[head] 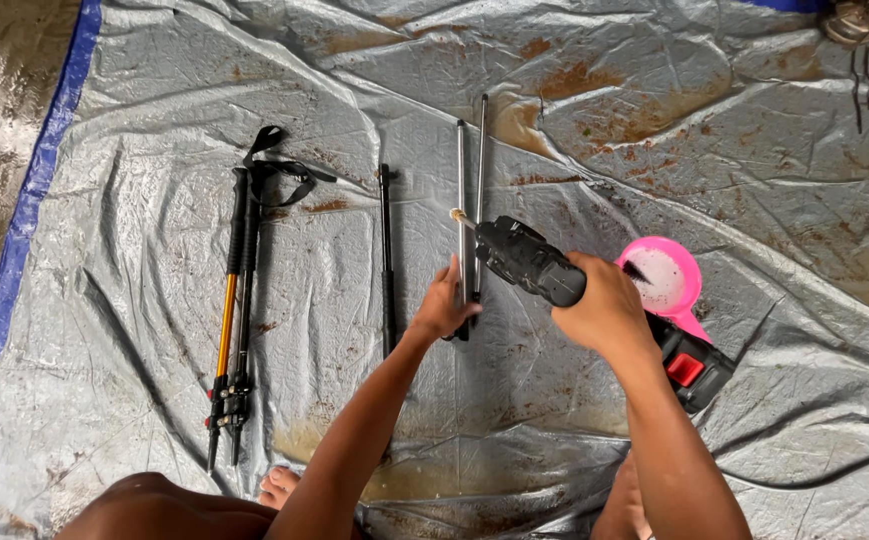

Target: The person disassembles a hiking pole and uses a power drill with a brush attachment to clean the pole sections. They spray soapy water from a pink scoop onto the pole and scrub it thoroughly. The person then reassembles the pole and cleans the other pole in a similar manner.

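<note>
Folded trekking poles point(234, 300) lie at nine o'clock on the grey tarp point(134, 200), beside a black rod point(386, 260). At centre, the left hand point(444, 308) pinches two thin metal tubes point(469, 200). The right hand point(604, 310) grips a black cordless tool point(529, 262), a pink scoop point(666, 280) at three o'clock.

Both forearms point(354, 440) are bare, without sleeves, gloves or jewellery; feet point(276, 487) unshod.

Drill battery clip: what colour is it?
Red, on the black drill held in the right hand; head view shows it.
</note>
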